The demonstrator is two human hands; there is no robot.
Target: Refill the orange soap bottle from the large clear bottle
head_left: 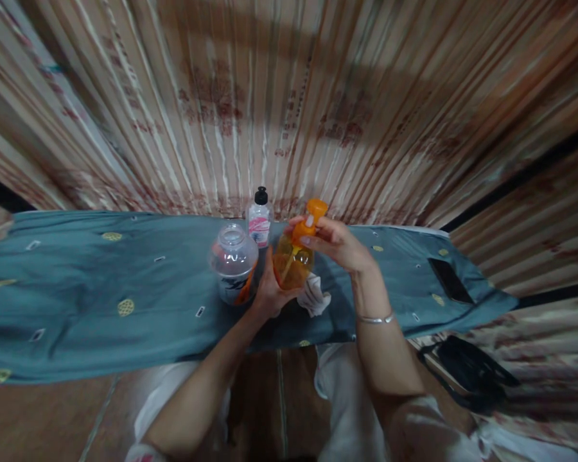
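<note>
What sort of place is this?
Likely a curtained-off indoor nook, perhaps in a home: a patterned curtain hangs behind a narrow cloth-covered table, with tiled floor below.

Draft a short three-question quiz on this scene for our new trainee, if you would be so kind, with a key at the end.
1. Multiple choice: what does the left hand hold?
A) the clear jar
B) the orange bottle
C) the silver bracelet

2. True or false: the right hand is holding the phone.

3. Fill in the missing colour: the bottle with the pink label wears a ____ cap.

Key:
1. B
2. False; it grips the orange pump top.
3. black
</note>
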